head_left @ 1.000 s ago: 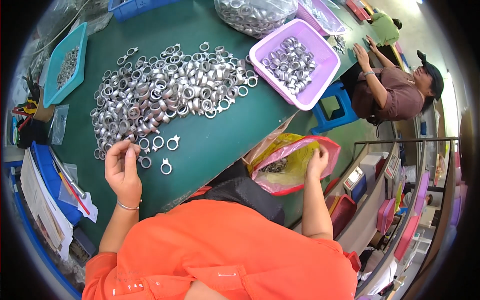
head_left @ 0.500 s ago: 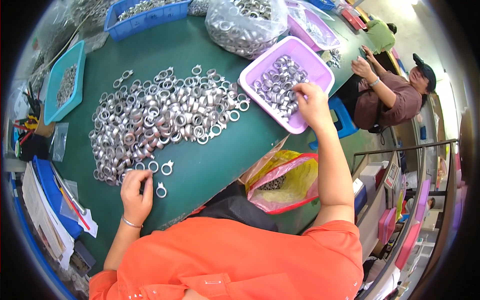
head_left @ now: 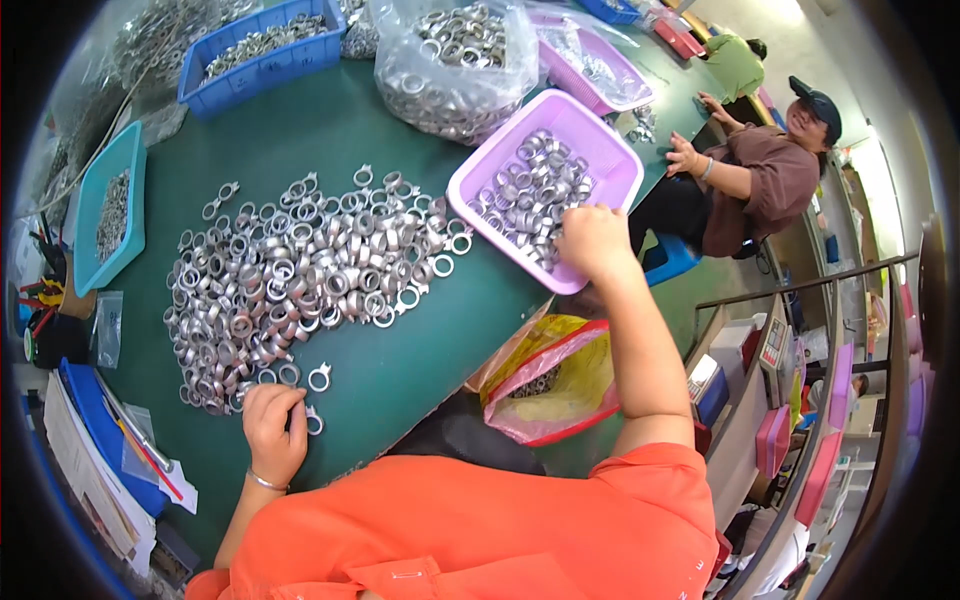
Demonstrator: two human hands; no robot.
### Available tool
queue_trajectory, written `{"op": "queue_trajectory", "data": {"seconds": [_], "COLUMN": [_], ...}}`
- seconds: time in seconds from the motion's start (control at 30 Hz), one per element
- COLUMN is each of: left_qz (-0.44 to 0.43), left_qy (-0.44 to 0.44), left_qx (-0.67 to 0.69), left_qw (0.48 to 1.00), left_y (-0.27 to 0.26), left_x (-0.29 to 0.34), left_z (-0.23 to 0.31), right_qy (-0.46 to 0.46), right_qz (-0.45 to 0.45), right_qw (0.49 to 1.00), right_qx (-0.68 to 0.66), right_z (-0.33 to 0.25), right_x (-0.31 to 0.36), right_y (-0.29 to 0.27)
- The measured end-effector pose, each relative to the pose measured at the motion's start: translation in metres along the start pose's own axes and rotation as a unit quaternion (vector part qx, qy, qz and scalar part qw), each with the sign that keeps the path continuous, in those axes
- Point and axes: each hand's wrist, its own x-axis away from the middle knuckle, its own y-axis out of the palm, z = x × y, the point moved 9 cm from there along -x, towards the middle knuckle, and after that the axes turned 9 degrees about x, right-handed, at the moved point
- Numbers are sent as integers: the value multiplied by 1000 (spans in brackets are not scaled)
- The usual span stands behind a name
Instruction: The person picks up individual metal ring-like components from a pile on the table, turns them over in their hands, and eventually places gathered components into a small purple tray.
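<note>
Our left hand (head_left: 272,430) is pinching together on a metal ring (head_left: 313,421) at the worktop's near edge, while our right hand (head_left: 592,240), fingers together, is touching rings in the purple basket (head_left: 615,160), probably dropping some.

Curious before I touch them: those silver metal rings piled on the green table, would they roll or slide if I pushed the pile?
The metal rings look rigid and smooth, so they would probably slide and scatter. Upright ones might roll; most lie flat, and small tabs would likely stop them.
</note>
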Motion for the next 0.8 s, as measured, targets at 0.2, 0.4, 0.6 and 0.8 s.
{"op": "queue_trajectory", "data": {"seconds": [0.2, 0.4, 0.6, 0.8], "left_qz": [5, 4, 1, -3], "left_qy": [7, 13, 3, -2], "left_qx": [13, 20, 18, 23], "left_qw": [1000, 1000, 1000, 1000], "left_y": [-1, -3, -3, -2], "left_x": [-2, 2, -1, 1], "left_z": [3, 2, 1, -3], "right_qy": [23, -8, -58, -139], "right_qz": [-30, -36, 59, 47], "right_qw": [999, 993, 791, 557], "right_qx": [-9, -114, -606, -818], "right_z": [-5, -3, 2, -22], "right_x": [-6, -8, 19, 57], "right_y": [5, 17, -7, -21]}}
